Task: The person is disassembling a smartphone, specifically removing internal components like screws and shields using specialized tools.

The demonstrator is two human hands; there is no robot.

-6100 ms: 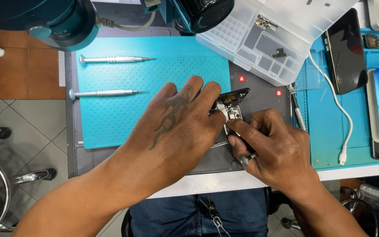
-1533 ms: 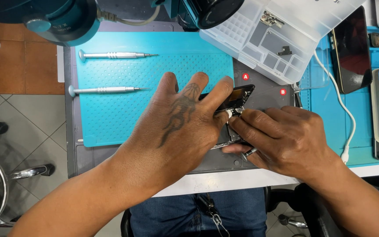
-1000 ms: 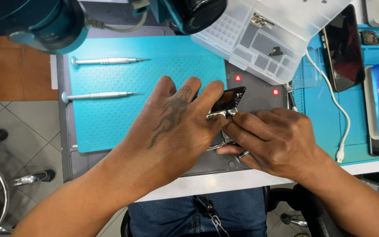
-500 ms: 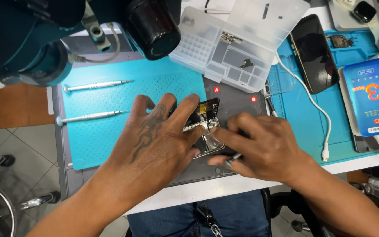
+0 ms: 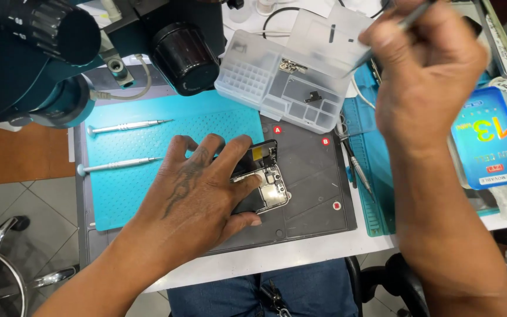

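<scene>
Right hand has lifted clear off the opened phone and swung up to the far right, over the clear parts box and the teal side mat. A sec ago it was down on the phone w/ the left. It's closed round a thin metal tool, blurred, so can't tell which kind.

Left hand stays put: palm down, fingers spread, thumb low, pressing the phone flat on the dark grey work mat. Not gripping, more a pin-down. Phone sits mid-mat, back off, camera end and boards showing, just right of the teal mat w/ two screwdrivers lying side by side.

Risks, as I read it: the left is the only thing steadying the phone, fingertips right at the exposed innards, so a slip or a press could smear or nudge a connector. Right hand is moving fast w/ a pointed tool close over the open parts box; a clip of the lid could scatter small parts. White cable trails near that box too, easy to snag.

Right forearm comes up steeply from bottom right, wrist bent, back of hand to camera. Left forearm angles in from bottom left. Microscope head hangs top left, blue packet far right on the table.
</scene>
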